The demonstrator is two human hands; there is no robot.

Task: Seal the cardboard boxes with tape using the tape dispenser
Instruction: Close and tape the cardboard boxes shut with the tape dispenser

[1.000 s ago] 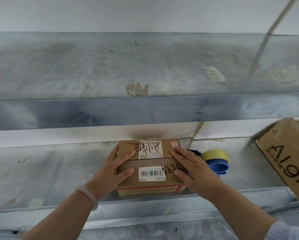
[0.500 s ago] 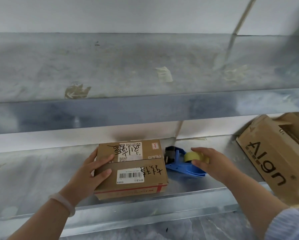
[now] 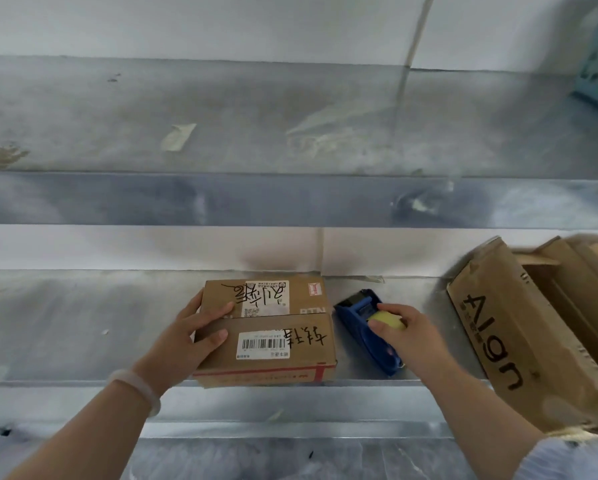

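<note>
Pressing my left hand [image 3: 183,337] flat on the small cardboard box [image 3: 276,341], I pin it to the metal shelf [image 3: 83,323], close to the near edge. My fingers lie straight across the left end of the seam between its two top flaps. My right hand [image 3: 411,337] is just right of the box, fingers curled over the yellow tape roll [image 3: 389,321] of the blue tape dispenser [image 3: 359,317], which lies on the shelf beside it. To do this well, I judge I need a firm hold before lifting. Then I should set the cutter end at the seam's right end and draw left, sliding my left hand off the seam while holding the flaps down. A larger box [image 3: 519,341] sits well to the right, flaps open, likely next.
</note>
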